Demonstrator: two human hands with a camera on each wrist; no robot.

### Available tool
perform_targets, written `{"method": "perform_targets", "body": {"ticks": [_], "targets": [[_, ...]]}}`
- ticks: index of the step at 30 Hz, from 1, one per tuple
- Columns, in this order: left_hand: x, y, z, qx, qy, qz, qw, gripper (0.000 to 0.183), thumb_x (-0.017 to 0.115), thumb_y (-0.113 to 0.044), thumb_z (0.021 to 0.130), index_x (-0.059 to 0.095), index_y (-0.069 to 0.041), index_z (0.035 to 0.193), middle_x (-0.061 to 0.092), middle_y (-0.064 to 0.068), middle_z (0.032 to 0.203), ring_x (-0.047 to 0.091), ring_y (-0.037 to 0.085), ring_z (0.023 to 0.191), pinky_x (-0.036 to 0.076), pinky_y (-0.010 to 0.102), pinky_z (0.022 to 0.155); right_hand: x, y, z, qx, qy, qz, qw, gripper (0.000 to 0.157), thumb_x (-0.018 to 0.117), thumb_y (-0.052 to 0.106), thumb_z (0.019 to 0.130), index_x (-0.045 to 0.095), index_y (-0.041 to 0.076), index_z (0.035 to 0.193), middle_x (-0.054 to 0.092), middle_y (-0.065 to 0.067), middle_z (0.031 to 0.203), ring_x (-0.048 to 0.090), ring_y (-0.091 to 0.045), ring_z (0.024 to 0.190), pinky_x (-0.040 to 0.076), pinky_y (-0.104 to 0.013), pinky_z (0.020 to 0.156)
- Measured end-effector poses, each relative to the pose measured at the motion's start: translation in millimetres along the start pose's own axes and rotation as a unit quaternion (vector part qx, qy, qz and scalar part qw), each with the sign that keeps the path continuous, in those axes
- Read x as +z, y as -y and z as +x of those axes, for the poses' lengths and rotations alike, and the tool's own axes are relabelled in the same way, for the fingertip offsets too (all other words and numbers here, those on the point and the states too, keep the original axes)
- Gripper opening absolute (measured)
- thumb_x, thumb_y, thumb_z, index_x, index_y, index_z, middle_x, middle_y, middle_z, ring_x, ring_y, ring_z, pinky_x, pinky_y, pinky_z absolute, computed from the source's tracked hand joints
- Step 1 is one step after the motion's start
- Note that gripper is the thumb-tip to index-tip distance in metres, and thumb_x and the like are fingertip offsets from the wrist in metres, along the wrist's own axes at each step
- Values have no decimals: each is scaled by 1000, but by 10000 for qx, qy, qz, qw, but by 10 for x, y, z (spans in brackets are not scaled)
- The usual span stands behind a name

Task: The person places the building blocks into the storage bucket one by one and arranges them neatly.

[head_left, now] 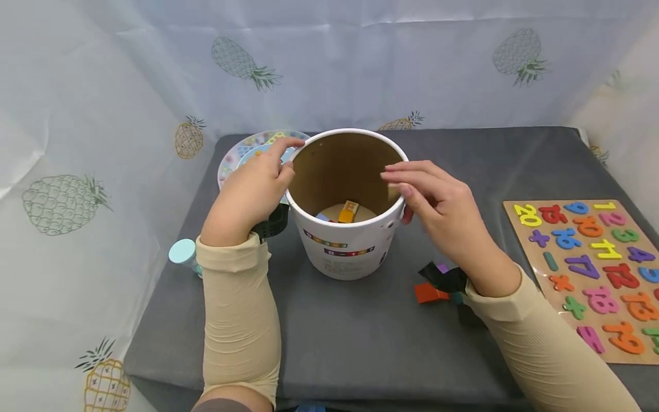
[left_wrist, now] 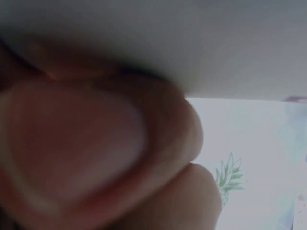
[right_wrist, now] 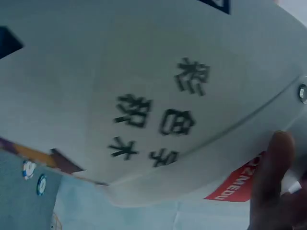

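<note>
A white bucket (head_left: 340, 252) with printed bands stands upright in the middle of the dark table. My left hand (head_left: 257, 183) holds its left rim, index finger laid over the edge. In the left wrist view a blurred thumb (left_wrist: 76, 143) fills much of the frame, close under the pale wall. My right hand (head_left: 437, 197) is over the right rim, fingertips reaching across it and apart from the thumb. A small blurred pale block (head_left: 393, 191) shows beside that thumb, inside the rim. On the bucket's floor lies an orange-and-wood block (head_left: 348, 212) with others partly hidden.
A red block (head_left: 430, 293) and a purple block (head_left: 443, 267) lie under the right wrist. A number board (head_left: 525, 229) is at the right. Behind the left hand sits a patterned round plate (head_left: 226, 163); a light-blue-topped item (head_left: 182, 251) stands near the left edge.
</note>
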State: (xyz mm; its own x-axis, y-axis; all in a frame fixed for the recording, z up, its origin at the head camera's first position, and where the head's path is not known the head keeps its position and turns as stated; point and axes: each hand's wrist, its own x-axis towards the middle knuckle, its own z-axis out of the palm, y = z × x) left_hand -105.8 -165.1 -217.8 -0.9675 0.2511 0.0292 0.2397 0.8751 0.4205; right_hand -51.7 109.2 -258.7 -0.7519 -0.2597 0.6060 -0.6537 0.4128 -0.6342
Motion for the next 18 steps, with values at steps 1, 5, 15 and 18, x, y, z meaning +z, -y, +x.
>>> {"method": "perform_targets", "body": {"ticks": [1, 5, 15, 18], "targets": [[6, 5, 1, 0, -18, -1, 10000, 50, 29, -22, 98, 32, -33, 146, 40, 4, 55, 35, 18, 47, 28, 29, 44, 0, -45, -15, -4, 138, -252, 9996, 28, 57, 3, 94, 68, 11, 118, 56, 3, 128, 55, -7, 62, 44, -21, 54], [5, 13, 6, -59, -41, -26, 10000, 49, 28, -23, 99, 31, -34, 147, 40, 5, 56, 35, 19, 46, 28, 30, 43, -38, -176, -110, -42, 802, -1121, 9904, 48, 58, 13, 95, 50, 26, 140, 36, 13, 148, 55, 1, 73, 46, -19, 59], [-6, 15, 48, -50, 152, 17, 9999, 49, 25, -26, 99, 28, -38, 147, 42, 7, 58, 41, 25, 60, 33, 34, 50, -499, -370, -756, 894, 2089, -2550, 9399, 58, 77, 18, 80, 54, 19, 133, 57, 1, 115, 61, -6, 74, 49, -24, 58], [-9, 29, 54, -53, 192, 7, 9998, 50, 24, -25, 98, 28, -38, 147, 41, 6, 56, 40, 24, 58, 31, 33, 48, -611, -439, -1007, 1772, 3065, -2854, 8906, 49, 76, 32, 80, 60, 19, 124, 59, 2, 102, 56, -6, 69, 45, -26, 54]]}}
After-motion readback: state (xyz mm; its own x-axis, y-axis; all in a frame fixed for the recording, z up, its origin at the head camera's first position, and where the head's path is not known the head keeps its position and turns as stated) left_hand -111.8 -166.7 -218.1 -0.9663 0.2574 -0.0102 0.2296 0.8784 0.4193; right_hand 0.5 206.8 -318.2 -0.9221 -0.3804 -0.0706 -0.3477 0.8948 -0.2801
